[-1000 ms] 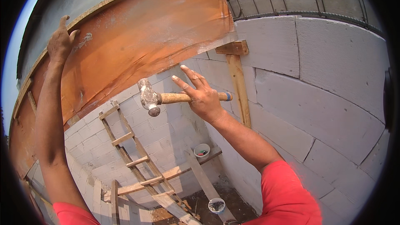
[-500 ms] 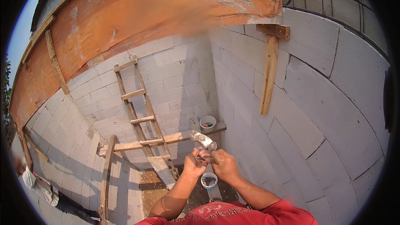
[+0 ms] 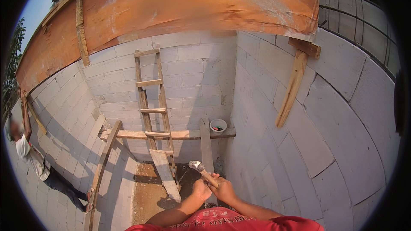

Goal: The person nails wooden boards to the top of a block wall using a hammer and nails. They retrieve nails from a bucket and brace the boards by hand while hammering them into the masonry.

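The hammer [image 3: 207, 176] was held by the right hand [image 3: 223, 190], fingers closed round the handle; the grip of the left hand [image 3: 202, 190], beside it, was hidden. The panel [image 3: 257, 6] was already raised, a prop [image 3: 293, 90] set at its lower right corner; what remained was unclear.

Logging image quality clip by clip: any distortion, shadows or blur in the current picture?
Head view: fisheye distortion curves the orange panel; head view: slanting shadows cross the left wall; head view: a hazy smear softens part of the panel, while the hammer looks fairly clear.
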{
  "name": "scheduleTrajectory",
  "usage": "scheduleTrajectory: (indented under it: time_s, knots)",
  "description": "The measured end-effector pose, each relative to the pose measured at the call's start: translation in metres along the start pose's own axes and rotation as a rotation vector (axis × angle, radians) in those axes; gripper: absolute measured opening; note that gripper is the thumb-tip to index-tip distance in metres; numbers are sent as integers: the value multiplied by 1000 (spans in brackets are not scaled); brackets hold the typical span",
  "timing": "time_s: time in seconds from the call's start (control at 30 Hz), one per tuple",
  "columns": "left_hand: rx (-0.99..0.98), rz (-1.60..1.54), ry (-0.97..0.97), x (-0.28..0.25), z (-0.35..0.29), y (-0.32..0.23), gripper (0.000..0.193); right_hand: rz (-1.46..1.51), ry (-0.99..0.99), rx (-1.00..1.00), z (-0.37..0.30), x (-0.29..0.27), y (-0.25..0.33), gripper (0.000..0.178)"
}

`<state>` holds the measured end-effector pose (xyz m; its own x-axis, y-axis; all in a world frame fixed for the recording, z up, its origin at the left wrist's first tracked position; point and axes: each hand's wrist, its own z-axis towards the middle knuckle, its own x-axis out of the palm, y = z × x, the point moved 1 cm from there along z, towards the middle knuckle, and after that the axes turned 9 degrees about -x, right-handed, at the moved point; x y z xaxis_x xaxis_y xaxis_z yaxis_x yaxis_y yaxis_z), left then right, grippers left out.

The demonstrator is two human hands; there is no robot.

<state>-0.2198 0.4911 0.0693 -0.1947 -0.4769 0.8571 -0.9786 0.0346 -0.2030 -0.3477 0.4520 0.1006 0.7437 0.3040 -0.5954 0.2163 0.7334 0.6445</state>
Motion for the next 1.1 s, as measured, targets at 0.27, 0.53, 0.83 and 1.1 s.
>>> scheduleTrajectory:
  time_s: [0.27,0.53,0.83,1.1]
  knots:
    - [84,28,149,45,-27,-8,23,43,17,-31,30,-29,30,26]
    - [40,-48,243,42,-22,-19,35,185,12,53,44,-41,41,22]
    - [13,-83,163,39,-7,-12,33,218,-15,235,47,-60,59,20]
    - [-75,94,-221,37,-17,2,36,210,-57,278,24,-51,39,17]
